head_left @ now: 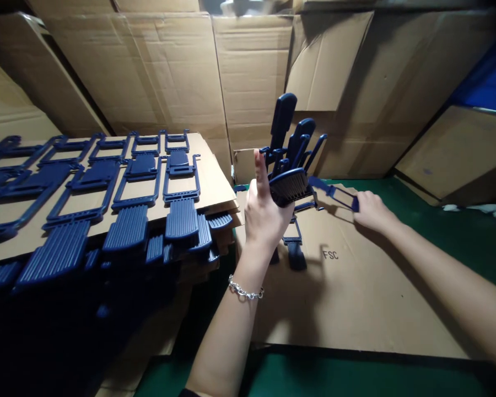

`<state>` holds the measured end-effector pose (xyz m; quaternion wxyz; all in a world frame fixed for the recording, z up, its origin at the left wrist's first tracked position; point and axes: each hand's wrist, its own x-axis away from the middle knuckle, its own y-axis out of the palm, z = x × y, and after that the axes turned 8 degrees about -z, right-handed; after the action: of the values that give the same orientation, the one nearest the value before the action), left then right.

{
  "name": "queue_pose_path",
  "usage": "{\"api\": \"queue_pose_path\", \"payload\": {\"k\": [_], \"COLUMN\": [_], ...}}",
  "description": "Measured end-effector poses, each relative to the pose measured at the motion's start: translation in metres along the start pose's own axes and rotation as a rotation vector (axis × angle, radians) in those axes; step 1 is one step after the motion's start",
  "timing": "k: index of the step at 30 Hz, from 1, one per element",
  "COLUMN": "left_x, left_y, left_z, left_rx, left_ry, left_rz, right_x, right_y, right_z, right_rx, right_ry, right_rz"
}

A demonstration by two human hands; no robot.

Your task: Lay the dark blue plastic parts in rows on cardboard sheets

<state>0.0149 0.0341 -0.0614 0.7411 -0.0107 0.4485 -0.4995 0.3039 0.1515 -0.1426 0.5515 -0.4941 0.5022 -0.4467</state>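
My left hand is closed around a bunch of dark blue plastic frames, with ribbed plates facing me and flat tabs pointing up and away. Its index finger sticks up beside them. Off to the right, my right hand grips one end of a single blue plastic frame, its flat tab reaching left toward the bunch. Beneath both hands lies a cardboard sheet printed "FSC". Another blue frame rests on that sheet, partly hidden behind my left hand.
On the left, a stack of cardboard sheets carries rows of blue frames, their ribbed ends overhanging the near edge. Cardboard boxes form a wall behind. A green surface lies under the sheet, with another carton at right.
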Motion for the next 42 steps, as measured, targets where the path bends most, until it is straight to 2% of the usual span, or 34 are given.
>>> {"api": "queue_pose_path", "payload": {"k": [3,5,7,9,11,12,14,16,18,20,23,26,29,33,34,35,37,38,40,42], "left_x": [-0.002,-0.003,-0.003,-0.002,-0.001,-0.001,0.000,0.000,0.000,-0.001,-0.002,-0.003,-0.005,-0.005,-0.005,-0.004,-0.004,-0.004,-0.004,-0.004], "left_y": [-0.002,-0.002,-0.001,0.000,-0.001,-0.002,-0.005,-0.008,-0.009,-0.008,-0.005,-0.003,-0.003,-0.002,-0.001,-0.001,0.001,0.002,0.002,0.002], "left_z": [0.000,0.001,0.002,0.003,0.005,0.006,0.008,0.010,0.011,0.010,0.006,0.003,0.001,-0.001,-0.001,-0.002,-0.002,-0.003,-0.003,-0.004], "left_rx": [0.025,0.038,0.040,0.041,0.047,0.053,0.060,0.056,0.052,0.047,0.042,0.053,0.039,-0.020,-0.038,-0.054,-0.082,-0.094,-0.107,-0.113], "left_ry": [-0.032,-0.045,-0.039,-0.029,-0.019,-0.013,0.002,0.022,0.049,0.079,0.121,0.149,0.168,0.176,0.155,0.128,0.087,0.074,0.054,0.043], "left_rz": [0.004,0.003,-0.011,-0.033,-0.052,-0.057,-0.053,-0.038,-0.021,-0.017,0.012,0.071,0.101,0.068,0.053,0.040,0.026,0.020,0.011,-0.001], "right_x": [0.039,0.063,0.082,0.102,0.127,0.142,0.175,0.205,0.225,0.233,0.230,0.219,0.203,0.167,0.155,0.141,0.112,0.098,0.076,0.063], "right_y": [-0.001,0.001,0.001,-0.004,-0.011,-0.013,-0.014,-0.004,0.014,0.035,0.057,0.060,0.042,-0.006,-0.018,-0.027,-0.038,-0.038,-0.032,-0.020], "right_z": [0.038,0.050,0.047,0.030,0.002,-0.015,-0.048,-0.077,-0.093,-0.097,-0.088,-0.077,-0.070,-0.058,-0.055,-0.054,-0.055,-0.059,-0.072,-0.090], "right_rx": [0.153,0.201,0.249,0.290,0.260,0.202,0.063,0.021,0.025,0.033,0.056,0.077,0.027,-0.300,-0.396,-0.454,-0.409,-0.345,-0.241,-0.197], "right_ry": [-0.290,-0.349,-0.311,-0.196,-0.078,-0.093,-0.360,-0.565,-0.627,-0.639,-0.618,-0.552,-0.458,-0.346,-0.291,-0.191,0.070,0.183,0.345,0.425], "right_rz": [-0.066,-0.083,-0.120,-0.196,-0.287,-0.326,-0.291,-0.196,-0.135,-0.082,-0.018,-0.036,-0.192,-0.548,-0.591,-0.564,-0.440,-0.430,-0.522,-0.474]}}
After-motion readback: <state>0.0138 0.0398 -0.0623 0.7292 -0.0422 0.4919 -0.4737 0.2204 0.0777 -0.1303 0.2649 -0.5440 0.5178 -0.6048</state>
